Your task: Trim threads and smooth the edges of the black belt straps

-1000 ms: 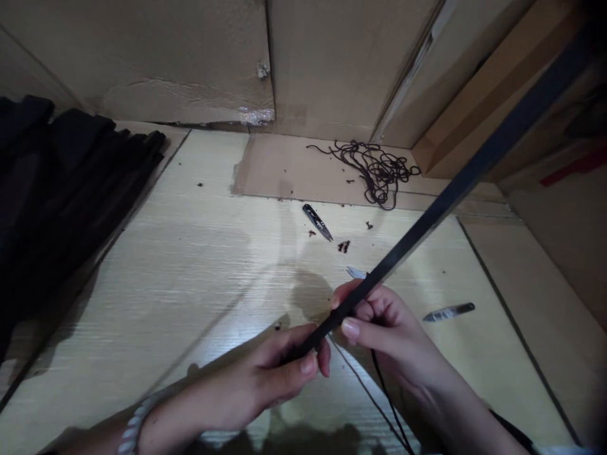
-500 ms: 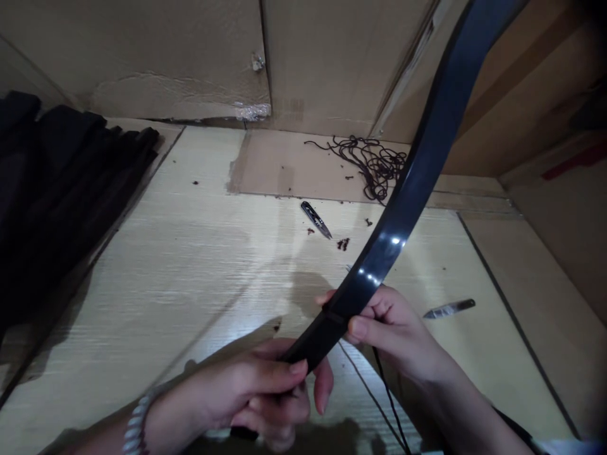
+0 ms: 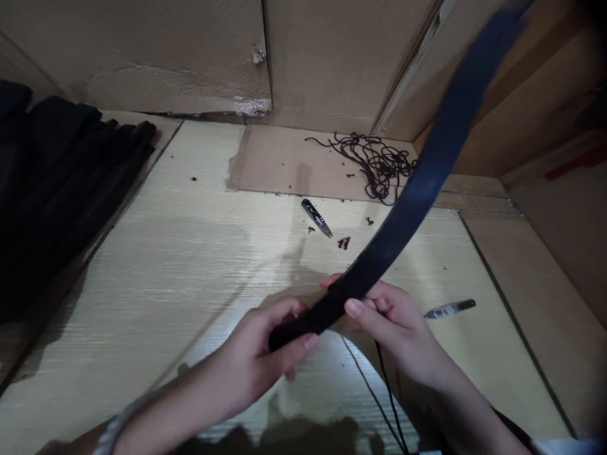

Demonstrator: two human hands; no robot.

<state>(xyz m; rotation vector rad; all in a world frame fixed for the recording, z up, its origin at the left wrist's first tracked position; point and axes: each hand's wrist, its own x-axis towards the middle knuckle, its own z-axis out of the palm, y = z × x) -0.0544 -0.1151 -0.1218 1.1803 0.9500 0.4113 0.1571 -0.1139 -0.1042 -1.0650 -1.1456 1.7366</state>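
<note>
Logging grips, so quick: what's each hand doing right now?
Left hand: closed around the dark strip's lower part.
Right hand: closed, pinching the same strip farther up.
</note>
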